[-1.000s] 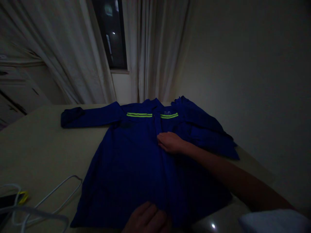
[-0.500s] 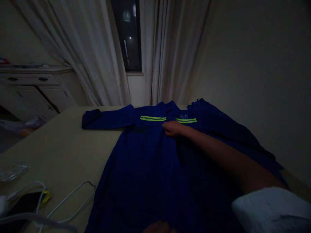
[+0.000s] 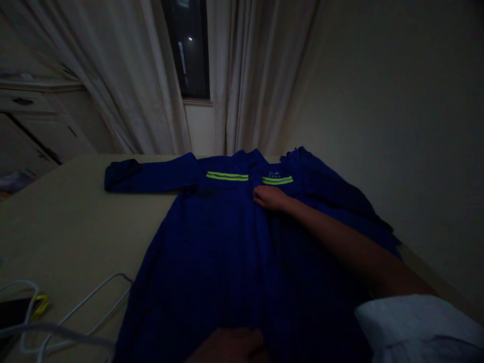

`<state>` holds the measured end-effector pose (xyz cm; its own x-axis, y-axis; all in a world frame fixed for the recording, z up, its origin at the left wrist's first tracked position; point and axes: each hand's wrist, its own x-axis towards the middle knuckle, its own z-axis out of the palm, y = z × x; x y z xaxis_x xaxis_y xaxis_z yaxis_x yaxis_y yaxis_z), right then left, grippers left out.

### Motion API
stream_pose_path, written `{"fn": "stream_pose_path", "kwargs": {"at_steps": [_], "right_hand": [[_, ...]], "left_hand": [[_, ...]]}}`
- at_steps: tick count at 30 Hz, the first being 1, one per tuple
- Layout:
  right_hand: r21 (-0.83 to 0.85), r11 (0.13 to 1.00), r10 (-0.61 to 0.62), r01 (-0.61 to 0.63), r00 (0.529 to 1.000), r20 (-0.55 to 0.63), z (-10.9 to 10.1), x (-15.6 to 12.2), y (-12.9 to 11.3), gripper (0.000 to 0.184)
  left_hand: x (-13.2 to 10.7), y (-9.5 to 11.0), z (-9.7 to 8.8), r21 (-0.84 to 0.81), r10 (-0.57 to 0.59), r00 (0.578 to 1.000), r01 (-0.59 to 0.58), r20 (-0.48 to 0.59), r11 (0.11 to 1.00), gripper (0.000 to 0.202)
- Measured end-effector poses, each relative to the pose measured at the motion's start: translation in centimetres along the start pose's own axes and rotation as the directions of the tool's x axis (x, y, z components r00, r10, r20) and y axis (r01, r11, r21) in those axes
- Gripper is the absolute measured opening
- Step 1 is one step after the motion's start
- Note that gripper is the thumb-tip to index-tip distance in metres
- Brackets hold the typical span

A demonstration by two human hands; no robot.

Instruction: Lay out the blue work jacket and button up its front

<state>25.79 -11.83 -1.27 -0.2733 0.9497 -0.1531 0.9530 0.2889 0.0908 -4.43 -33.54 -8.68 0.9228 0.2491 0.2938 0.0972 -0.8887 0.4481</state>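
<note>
A dark blue work jacket lies spread front side up, with yellow-green reflective strips across its chest. My right hand is closed on the front edge just below the collar, between the two strips. At the bottom edge of the view my left hand rests low on the jacket front, its fingers curled onto the cloth. It is dim and partly cut off. One sleeve stretches out to the left with its cuff end folded over; the other sleeve lies to the right, beyond my right forearm.
The jacket covers much of a pale table. White cables and a dark flat object with a yellow piece lie at the lower left. Curtains hang behind the table, and a wall stands close on the right.
My left hand has come further into view at the bottom. My right hand keeps its hold at the jacket's front edge. The view has shifted slightly, moving the scene left and up.
</note>
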Motion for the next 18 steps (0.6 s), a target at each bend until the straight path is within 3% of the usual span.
{"fn": "stream_pose_path", "kwargs": {"at_steps": [2,3,5,8,11,14,18], "right_hand": [[-0.01,1.0,0.019,-0.019,1.0,0.002,0.2,-0.2,-0.3,0.021],[-0.015,0.999,0.03,-0.03,1.0,0.002,0.2,-0.2,-0.6,0.021],[-0.026,0.998,0.05,-0.05,0.999,0.001,0.1,-0.2,-1.2,0.022],[-0.032,0.998,0.045,-0.045,0.999,0.003,0.3,-0.7,-2.2,0.022],[-0.03,0.999,0.013,-0.013,1.0,0.011,0.6,-1.6,-2.8,0.019],[-0.047,0.999,0.023,-0.022,1.0,0.006,0.5,-2.1,-2.7,0.019],[-0.085,0.994,0.06,-0.062,0.998,-0.019,0.0,-1.4,-2.3,0.023]], "left_hand": [[3.0,-0.9,-3.1,-0.039,-0.029,0.996,0.032,0.082,0.999,0.013],[4.6,-1.7,-4.4,-0.022,-0.115,0.99,0.117,0.084,0.993,0.015],[7.5,-4.0,-5.8,0.107,-0.263,0.965,0.262,-0.008,0.959,0.03],[10.0,-8.0,-4.7,0.245,-0.336,0.937,0.349,-0.094,0.904,0.073],[10.1,-10.6,-2.3,0.266,-0.358,0.929,0.371,-0.096,0.89,0.085],[9.4,-10.9,-1.1,0.251,-0.352,0.931,0.365,-0.097,0.896,0.085],[8.7,-9.8,-1.3,0.229,-0.334,0.94,0.341,-0.067,0.912,0.084]]}}
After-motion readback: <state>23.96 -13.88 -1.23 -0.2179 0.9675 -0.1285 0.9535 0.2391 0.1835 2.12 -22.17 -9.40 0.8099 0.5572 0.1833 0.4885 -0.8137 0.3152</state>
